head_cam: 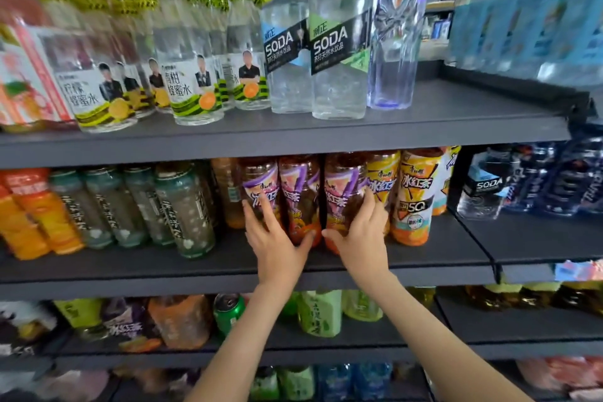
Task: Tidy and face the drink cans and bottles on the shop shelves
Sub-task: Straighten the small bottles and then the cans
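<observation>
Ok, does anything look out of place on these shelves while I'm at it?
Yes: a lone green can stands among bottles on the third shelf down, and one clear SODA bottle sits beside dark blue bottles on the right-hand shelf. Both look misfiled.

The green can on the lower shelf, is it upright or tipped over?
Upright: the green can stands with its silver lid facing up.
</observation>
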Demonstrator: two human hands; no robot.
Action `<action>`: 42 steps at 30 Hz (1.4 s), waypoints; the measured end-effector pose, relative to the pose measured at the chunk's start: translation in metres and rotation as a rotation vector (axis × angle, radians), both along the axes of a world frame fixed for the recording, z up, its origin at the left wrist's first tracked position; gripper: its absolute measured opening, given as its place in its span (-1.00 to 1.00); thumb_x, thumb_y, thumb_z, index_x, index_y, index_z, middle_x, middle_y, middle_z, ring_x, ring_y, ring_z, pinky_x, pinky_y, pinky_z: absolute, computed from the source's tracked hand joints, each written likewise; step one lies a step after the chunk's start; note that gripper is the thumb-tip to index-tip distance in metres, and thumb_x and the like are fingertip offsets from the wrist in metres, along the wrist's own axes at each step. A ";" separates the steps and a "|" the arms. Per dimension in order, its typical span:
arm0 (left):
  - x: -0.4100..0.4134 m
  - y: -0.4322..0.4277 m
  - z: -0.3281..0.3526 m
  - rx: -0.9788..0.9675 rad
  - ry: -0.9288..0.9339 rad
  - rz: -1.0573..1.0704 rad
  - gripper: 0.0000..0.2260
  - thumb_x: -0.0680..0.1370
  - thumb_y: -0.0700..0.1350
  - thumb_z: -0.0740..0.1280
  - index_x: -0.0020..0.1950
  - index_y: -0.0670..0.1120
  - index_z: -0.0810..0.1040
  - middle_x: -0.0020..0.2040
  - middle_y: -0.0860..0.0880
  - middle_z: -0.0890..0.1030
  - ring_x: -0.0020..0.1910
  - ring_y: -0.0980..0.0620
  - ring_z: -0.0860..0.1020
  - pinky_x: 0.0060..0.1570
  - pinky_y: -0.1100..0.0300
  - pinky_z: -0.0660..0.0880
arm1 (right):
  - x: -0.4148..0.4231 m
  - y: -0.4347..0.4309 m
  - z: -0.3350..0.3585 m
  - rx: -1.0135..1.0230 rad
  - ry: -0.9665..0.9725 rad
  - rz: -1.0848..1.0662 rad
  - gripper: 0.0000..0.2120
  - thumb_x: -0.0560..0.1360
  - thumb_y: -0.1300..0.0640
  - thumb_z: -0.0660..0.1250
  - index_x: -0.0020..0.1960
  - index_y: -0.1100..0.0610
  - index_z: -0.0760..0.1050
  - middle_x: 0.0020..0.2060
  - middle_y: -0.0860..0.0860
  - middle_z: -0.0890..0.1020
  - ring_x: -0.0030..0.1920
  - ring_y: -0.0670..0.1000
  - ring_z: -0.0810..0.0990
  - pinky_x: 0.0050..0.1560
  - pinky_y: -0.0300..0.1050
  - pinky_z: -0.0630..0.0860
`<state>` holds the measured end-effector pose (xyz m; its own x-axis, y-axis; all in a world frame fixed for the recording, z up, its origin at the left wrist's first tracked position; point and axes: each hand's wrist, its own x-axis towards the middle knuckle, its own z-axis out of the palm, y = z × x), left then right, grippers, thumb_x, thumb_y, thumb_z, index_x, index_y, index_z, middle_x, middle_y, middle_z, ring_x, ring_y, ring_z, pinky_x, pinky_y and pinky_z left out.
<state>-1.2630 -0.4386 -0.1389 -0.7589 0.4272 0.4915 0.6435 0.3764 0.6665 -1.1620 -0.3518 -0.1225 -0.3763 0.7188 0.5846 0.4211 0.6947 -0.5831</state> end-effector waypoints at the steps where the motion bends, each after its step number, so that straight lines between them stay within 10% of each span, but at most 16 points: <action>1: 0.000 0.000 -0.001 0.008 0.005 0.001 0.13 0.35 0.14 0.50 0.44 0.19 -0.43 0.52 -0.21 -0.17 0.48 -0.22 -0.06 0.42 -0.19 0.05 | 0.001 -0.001 -0.005 0.051 -0.035 -0.022 0.00 0.22 0.07 0.61 0.44 0.38 0.13 0.23 0.27 0.39 0.22 0.23 0.40 0.22 0.07 0.41; 20: -0.007 0.002 -0.007 -0.021 0.098 -0.031 0.09 0.36 0.12 0.48 0.50 0.01 -0.34 0.49 -0.38 -0.06 0.45 -0.36 0.04 0.34 -0.29 0.12 | -0.024 -0.014 -0.010 -0.173 -0.151 -0.077 -0.24 0.57 0.23 0.22 0.53 0.19 -0.25 0.43 0.15 0.20 0.41 0.15 0.27 0.26 0.01 0.44; 42: 0.018 -0.297 -0.101 -0.357 -0.024 0.161 -0.26 0.50 -0.03 0.37 0.53 -0.03 -0.01 0.51 -0.20 -0.01 0.44 -0.14 -0.03 0.36 -0.26 0.19 | -0.011 -0.261 -0.114 -0.224 -0.162 0.431 -0.46 0.54 0.15 0.29 0.47 0.19 0.20 0.29 0.12 0.42 0.29 0.10 0.43 0.16 -0.03 0.48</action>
<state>-1.2446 -0.7356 -0.2398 -0.8397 0.4423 0.3149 0.5430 0.6821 0.4899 -1.1729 -0.6129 -0.2361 -0.7391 0.5792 0.3438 0.2212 0.6908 -0.6884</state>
